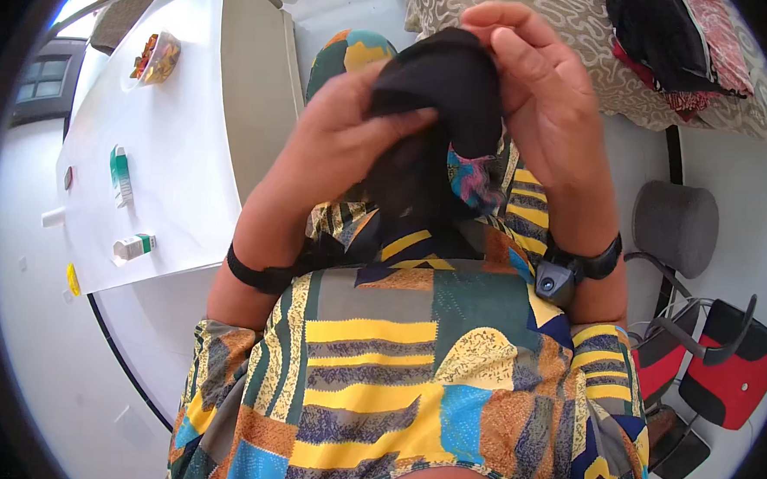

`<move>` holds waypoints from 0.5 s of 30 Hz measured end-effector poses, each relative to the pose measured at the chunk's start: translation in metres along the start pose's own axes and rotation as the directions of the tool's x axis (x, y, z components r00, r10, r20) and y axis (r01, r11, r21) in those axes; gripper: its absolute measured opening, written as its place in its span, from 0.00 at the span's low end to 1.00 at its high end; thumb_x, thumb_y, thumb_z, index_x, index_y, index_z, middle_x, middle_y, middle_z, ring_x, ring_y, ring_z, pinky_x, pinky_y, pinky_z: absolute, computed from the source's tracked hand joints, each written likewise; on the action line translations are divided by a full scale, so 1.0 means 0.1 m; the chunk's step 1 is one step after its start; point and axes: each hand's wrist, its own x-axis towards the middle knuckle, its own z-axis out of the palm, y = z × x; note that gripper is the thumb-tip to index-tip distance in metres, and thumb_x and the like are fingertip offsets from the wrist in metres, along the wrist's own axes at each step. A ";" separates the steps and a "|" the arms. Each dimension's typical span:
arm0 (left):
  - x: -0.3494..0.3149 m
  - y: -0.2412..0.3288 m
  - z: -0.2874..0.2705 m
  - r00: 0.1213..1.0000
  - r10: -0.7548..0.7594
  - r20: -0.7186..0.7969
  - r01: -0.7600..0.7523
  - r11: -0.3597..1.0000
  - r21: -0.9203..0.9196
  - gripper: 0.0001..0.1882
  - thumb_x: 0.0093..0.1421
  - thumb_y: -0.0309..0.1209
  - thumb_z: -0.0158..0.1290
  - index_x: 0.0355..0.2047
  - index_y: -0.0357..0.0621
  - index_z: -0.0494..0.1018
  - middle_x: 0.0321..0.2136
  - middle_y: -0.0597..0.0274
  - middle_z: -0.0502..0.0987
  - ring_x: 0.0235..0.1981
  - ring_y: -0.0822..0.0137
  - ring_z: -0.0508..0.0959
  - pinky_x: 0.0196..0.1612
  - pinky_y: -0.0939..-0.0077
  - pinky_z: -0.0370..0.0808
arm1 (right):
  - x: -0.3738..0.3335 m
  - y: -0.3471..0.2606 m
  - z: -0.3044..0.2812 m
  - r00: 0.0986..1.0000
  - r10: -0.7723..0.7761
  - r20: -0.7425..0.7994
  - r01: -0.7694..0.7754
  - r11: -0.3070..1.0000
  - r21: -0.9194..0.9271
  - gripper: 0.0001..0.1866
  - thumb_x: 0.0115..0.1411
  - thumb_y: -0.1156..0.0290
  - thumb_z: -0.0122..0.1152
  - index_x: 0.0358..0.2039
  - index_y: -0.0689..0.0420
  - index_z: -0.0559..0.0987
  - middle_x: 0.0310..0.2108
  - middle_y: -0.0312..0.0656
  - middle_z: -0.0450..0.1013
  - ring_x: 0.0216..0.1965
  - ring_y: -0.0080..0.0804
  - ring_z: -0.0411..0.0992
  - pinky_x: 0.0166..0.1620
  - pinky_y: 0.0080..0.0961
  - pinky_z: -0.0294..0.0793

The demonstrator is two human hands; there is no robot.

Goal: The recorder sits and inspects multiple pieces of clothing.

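A piece of black cloth point(457, 83) is bunched over my lap, and its lower folds are blurred. My left hand point(346, 125) is closed on the cloth from the left, with the thumb lying across it. On the cloth's right side hangs a multicoloured patch point(473, 177) in pink and blue with loose, fuzzy strands. My right hand point(539, 78) is at the cloth's upper right edge, its thumb and forefinger brought close together. Whatever lies between those fingertips, if anything, is too small to make out.
On the left, a white table point(178, 185) holds a clear tub of wrapped sweets point(157, 58) and two green-and-white boxes point(120, 176). Folded clothes point(671, 42) lie on a patterned cushion point(552, 5). A grey stool point(675, 229) and red-and-black equipment point(732, 366) with cables stand at right.
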 end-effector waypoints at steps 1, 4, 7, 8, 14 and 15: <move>-0.01 0.00 -0.02 0.998 -0.023 -0.051 0.011 0.971 -0.238 0.16 0.59 0.25 0.54 0.47 0.34 0.69 0.37 0.62 0.77 0.38 0.71 0.77 0.42 0.79 0.73 | -0.01 0.03 -0.03 0.995 -0.082 -0.062 0.076 0.993 -0.086 0.17 0.63 0.64 0.56 0.48 0.60 0.71 0.39 0.40 0.74 0.43 0.25 0.72 0.50 0.19 0.70; -0.04 -0.02 -0.06 0.970 -0.106 -0.217 -0.018 0.865 -0.502 0.12 0.62 0.22 0.47 0.46 0.32 0.70 0.37 0.64 0.77 0.38 0.76 0.76 0.41 0.83 0.73 | -0.08 0.14 -0.12 0.975 -0.168 0.145 0.211 0.903 -0.373 0.23 0.61 0.64 0.59 0.53 0.59 0.69 0.43 0.45 0.73 0.48 0.32 0.71 0.55 0.24 0.67; -0.12 -0.08 -0.18 0.913 0.269 -0.306 -0.220 0.958 0.186 0.16 0.54 0.16 0.50 0.45 0.33 0.72 0.41 0.56 0.77 0.40 0.67 0.77 0.44 0.79 0.73 | -0.14 0.27 -0.10 0.983 -0.087 0.163 0.161 0.836 -0.524 0.22 0.57 0.65 0.63 0.51 0.58 0.71 0.44 0.45 0.73 0.49 0.34 0.70 0.55 0.28 0.67; -0.14 -0.13 -0.21 0.832 0.520 -0.192 -0.229 0.638 0.735 0.18 0.51 0.14 0.51 0.45 0.34 0.72 0.42 0.53 0.76 0.41 0.63 0.77 0.45 0.77 0.73 | -0.17 0.32 -0.12 0.983 -0.029 0.179 0.141 0.743 -0.654 0.22 0.56 0.66 0.63 0.50 0.58 0.73 0.44 0.44 0.73 0.49 0.35 0.70 0.54 0.29 0.67; -0.16 -0.14 -0.26 0.793 0.287 -0.538 -0.159 0.949 0.272 0.25 0.43 0.15 0.58 0.46 0.35 0.72 0.43 0.48 0.75 0.44 0.54 0.76 0.48 0.70 0.72 | -0.20 0.55 -0.25 0.959 0.274 0.067 -0.184 0.788 -0.588 0.18 0.57 0.65 0.62 0.46 0.61 0.74 0.42 0.43 0.73 0.42 0.32 0.73 0.48 0.26 0.70; -0.17 -0.14 -0.26 0.792 0.288 -0.538 -0.160 0.949 0.272 0.25 0.43 0.15 0.58 0.46 0.35 0.72 0.43 0.48 0.75 0.44 0.54 0.76 0.48 0.70 0.72 | -0.20 0.56 -0.25 0.946 0.319 0.059 -0.245 0.824 -0.511 0.18 0.57 0.65 0.61 0.46 0.61 0.74 0.41 0.42 0.73 0.41 0.31 0.73 0.47 0.25 0.71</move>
